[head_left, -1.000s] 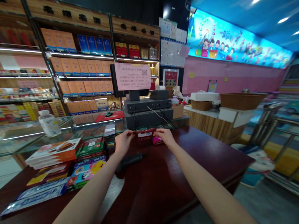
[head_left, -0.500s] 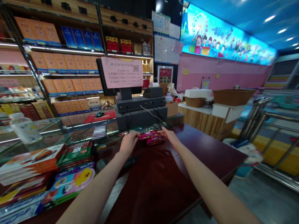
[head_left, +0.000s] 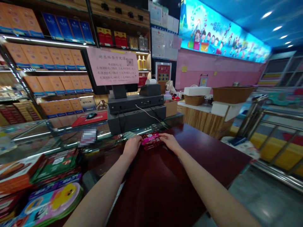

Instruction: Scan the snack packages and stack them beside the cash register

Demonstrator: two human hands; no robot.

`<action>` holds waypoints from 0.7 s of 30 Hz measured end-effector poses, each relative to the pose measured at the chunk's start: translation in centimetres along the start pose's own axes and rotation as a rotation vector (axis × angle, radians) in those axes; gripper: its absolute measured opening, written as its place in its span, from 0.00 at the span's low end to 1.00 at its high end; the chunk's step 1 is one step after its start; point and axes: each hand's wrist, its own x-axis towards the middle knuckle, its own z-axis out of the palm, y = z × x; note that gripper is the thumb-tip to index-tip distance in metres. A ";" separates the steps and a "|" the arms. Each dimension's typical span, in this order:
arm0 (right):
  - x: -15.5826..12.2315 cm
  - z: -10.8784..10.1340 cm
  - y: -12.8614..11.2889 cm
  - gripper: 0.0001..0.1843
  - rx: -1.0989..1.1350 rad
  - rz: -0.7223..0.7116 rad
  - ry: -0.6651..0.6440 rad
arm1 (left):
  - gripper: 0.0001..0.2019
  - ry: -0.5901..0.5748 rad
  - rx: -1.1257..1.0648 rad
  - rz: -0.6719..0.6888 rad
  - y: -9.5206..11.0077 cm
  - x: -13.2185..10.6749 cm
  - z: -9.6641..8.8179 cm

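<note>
Both my arms reach forward over a dark red counter (head_left: 201, 157). My left hand (head_left: 132, 146) and my right hand (head_left: 169, 141) grip the two ends of a small stack of pink and dark red snack packets (head_left: 151, 141), which rests on the counter's far edge. The fingers of both hands curl round the packets. Just behind the stack stands a black cash register (head_left: 136, 110) with a pink notice (head_left: 113, 66) taped to its screen.
Stacks of flat snack packs (head_left: 47, 176) lie on the counter at the left, beside a glass display case (head_left: 35, 138). Shelves of boxed goods (head_left: 54, 60) fill the back wall. A wooden counter with baskets (head_left: 213, 107) stands to the right, then metal railings (head_left: 272, 126).
The dark red packet, held upright a second ago, now lies flat on the pink packets at the counter's edge. My view has shifted right and closer, so the side stacks slid left.
</note>
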 end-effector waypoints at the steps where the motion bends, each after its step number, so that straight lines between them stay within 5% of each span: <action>1: 0.2 -0.1 0.3 0.18 -0.016 -0.004 -0.001 | 0.09 -0.006 0.007 -0.004 0.0 0.0 0.2; 21: 1.7 0.0 2.4 0.16 -0.194 -0.050 0.053 | 0.11 -0.083 0.101 -0.014 0.5 0.0 0.9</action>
